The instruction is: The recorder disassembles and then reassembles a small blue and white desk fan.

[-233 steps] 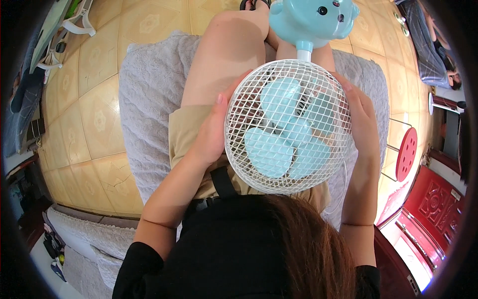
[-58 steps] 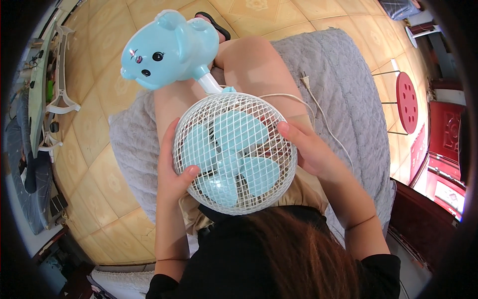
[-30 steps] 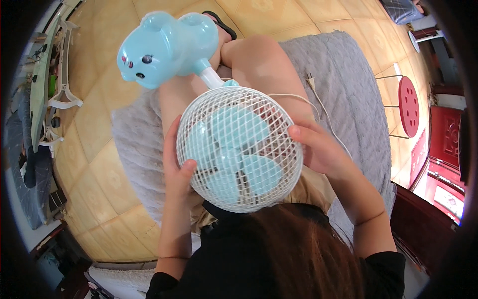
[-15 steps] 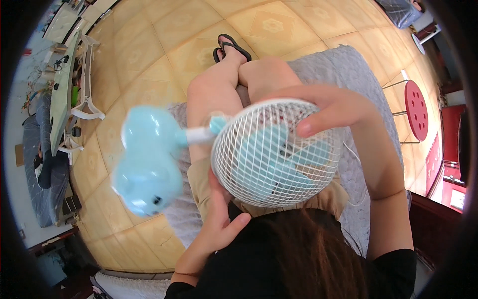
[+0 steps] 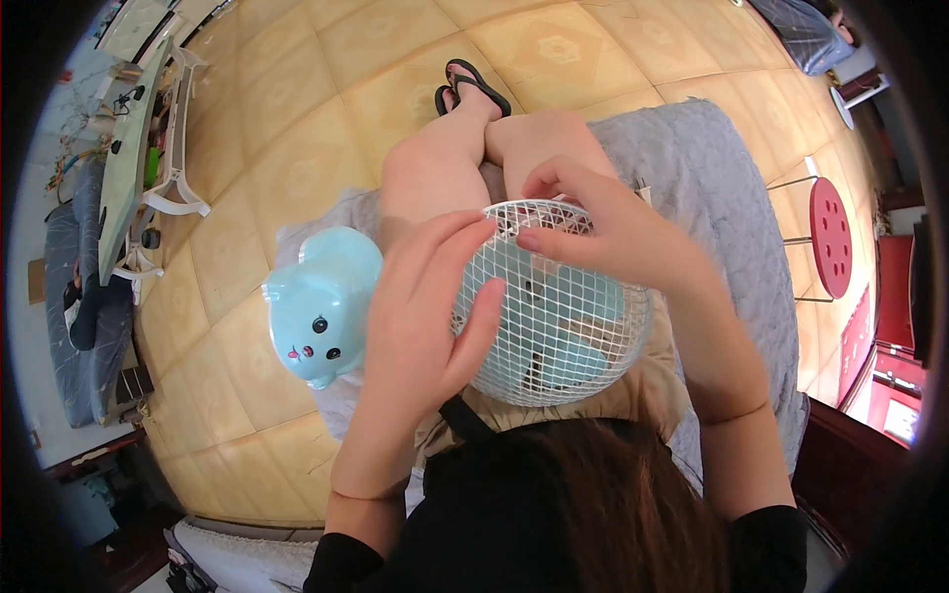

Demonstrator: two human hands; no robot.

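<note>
A person sits on a grey blanket (image 5: 712, 188) spread over a yellow tiled floor (image 5: 326, 59), a small table fan lying across the lap. The fan's white wire cage (image 5: 559, 316) faces upward, its pale blue blades (image 5: 573, 346) visible through the mesh. The fan's base, a light blue animal-shaped body (image 5: 321, 301) with dark eyes and a pink nose, points out toward the person's left, over the blanket's edge.

The left hand (image 5: 430, 306) rests flat against the left side of the cage, fingers spread and extended rather than curled, pressing on the wire without closing around anything. The right hand (image 5: 618, 237) reaches over the upper rim of the cage, fingers bent, the fingertips (image 5: 529, 240) meeting the mesh near the top; whether they pinch a wire or only touch it cannot be made out.

The person's bare legs stretch forward, one foot in a black sandal (image 5: 474, 84) on the tiles. To the right stands a red round stool (image 5: 830, 237) on thin metal legs. At far left, a white rack (image 5: 163, 168) stands against the wall beside a dark blue cushioned seat (image 5: 84, 326).
</note>
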